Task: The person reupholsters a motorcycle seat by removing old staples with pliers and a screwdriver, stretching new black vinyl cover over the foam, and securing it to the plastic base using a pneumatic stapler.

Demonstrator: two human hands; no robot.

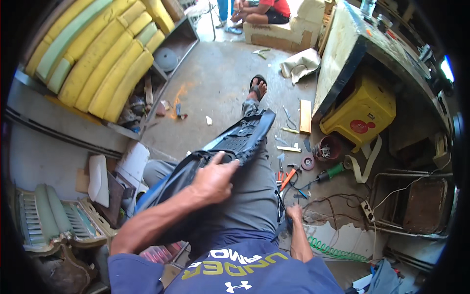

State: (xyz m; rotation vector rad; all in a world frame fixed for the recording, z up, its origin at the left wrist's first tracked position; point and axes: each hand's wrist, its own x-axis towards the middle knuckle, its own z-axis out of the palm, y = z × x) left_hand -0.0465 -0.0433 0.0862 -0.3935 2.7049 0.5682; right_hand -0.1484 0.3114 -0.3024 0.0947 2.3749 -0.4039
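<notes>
Across my lap and left thigh lies a long black motorcycle seat (245, 131), its ribbed plastic base facing up and a dark cover folded around its edge. My left hand (214, 180) grips the seat's near part, fingers bent over the edge. Low beside my right thigh, my right hand (294, 212) is closed; what it holds, if anything, is too small to make out. On the floor just beyond it are an orange-handled hammer (290, 176) and a green power tool (333, 171).
Yellow foam pieces (103, 59) are stacked at far left. At right are a yellow plastic stool (362, 112), a dark red bowl (325, 149), a power strip (367, 210) with tangled cables and a coiled green hose (338, 250). Another person (264, 10) sits at the back.
</notes>
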